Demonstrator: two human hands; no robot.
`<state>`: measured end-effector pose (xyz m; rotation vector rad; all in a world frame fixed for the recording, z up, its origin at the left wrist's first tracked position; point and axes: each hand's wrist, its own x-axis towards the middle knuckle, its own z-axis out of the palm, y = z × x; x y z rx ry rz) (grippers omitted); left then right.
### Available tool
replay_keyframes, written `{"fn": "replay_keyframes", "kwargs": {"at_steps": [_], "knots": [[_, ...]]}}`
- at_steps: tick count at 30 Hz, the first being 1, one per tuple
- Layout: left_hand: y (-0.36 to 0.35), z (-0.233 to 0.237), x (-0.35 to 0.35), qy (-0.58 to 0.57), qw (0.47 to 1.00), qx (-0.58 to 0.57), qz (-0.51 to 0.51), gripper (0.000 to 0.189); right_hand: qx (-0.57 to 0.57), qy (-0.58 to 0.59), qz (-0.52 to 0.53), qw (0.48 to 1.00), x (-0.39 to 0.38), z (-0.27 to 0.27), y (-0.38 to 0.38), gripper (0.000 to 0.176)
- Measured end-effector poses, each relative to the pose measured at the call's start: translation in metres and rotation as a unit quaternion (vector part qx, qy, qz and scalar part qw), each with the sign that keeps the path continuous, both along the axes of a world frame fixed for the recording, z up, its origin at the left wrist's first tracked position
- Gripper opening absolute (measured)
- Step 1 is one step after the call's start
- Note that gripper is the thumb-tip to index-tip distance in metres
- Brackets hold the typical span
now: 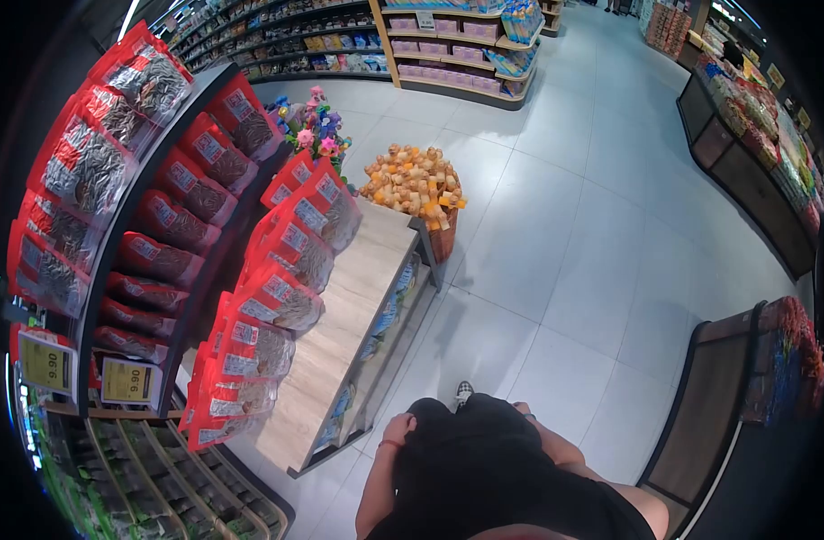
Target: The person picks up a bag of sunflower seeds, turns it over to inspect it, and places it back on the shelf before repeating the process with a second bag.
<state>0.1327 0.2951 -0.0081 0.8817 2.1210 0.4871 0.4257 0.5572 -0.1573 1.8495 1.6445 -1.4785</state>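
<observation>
My left hand (399, 429) hangs beside my dark clothing, a red band at its wrist. Its fingers look curled in, and I see nothing in them. My right hand (524, 412) is at my other side, partly covered by the clothing, so its fingers do not show clearly. Nearest to my left hand is a wooden display shelf (362, 270) carrying a row of red-topped clear bags (281, 295) of dried food. Neither hand touches the shelf or the bags. One checkered shoe (464, 391) shows on the floor beneath me.
A taller dark rack (216, 90) with more red bags stands left, with price tags (131, 382) marked 9.90. Beyond the shelf are a wicker basket (442, 241) of small tan-orange items and colourful flowers (315, 126). Tiled floor (556, 234) runs between this display and bins (705, 405) at right.
</observation>
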Motion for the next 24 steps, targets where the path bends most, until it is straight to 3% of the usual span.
{"fn": "replay_keyframes", "kwargs": {"at_steps": [2,3,5,11,14,16,18,20,21,23,24], "knots": [[0.012,0.012,0.0,0.009,0.999,0.012,0.037,0.036,-0.028,0.009,0.069,0.997,0.007,-0.014,0.015,0.034],[0.018,0.017,-0.002,0.019,0.997,0.03,0.071,0.037,-0.03,0.009,0.072,0.997,0.004,0.005,0.024,0.034],[0.025,0.018,-0.008,0.012,0.997,0.02,0.07,0.035,-0.181,0.04,-0.094,0.978,0.003,0.06,0.046,0.029],[0.056,0.007,-0.033,0.017,0.998,0.065,0.021,0.032,-0.137,0.023,-0.168,0.976,0.002,0.059,0.089,0.025],[0.085,0.014,-0.055,0.019,0.999,0.032,-0.037,0.029,-0.13,0.032,-0.183,0.974,-0.022,0.066,0.089,0.024],[0.105,0.036,-0.066,0.146,0.973,0.167,0.064,0.027,-0.115,0.041,-0.165,0.979,-0.041,0.07,0.081,0.027],[0.118,0.049,-0.096,0.297,0.926,0.218,0.085,0.027,-0.093,0.053,-0.154,0.982,-0.057,0.068,0.081,0.029],[0.127,0.059,-0.131,0.398,0.88,0.199,0.165,0.032,-0.023,-0.024,-0.021,0.999,-0.069,0.046,0.082,0.032],[0.128,0.055,-0.151,0.394,0.881,0.208,0.157,0.032,-0.019,-0.024,-0.033,0.999,-0.074,0.048,0.088,0.032],[0.126,0.046,-0.183,0.476,0.829,0.094,0.277,0.043,-0.025,-0.036,0.027,0.999,-0.083,0.047,0.101,0.041],[0.126,0.038,-0.194,0.476,0.83,0.097,0.273,0.043,-0.001,-0.054,0.055,0.997,-0.088,0.044,0.109,0.038]]}}
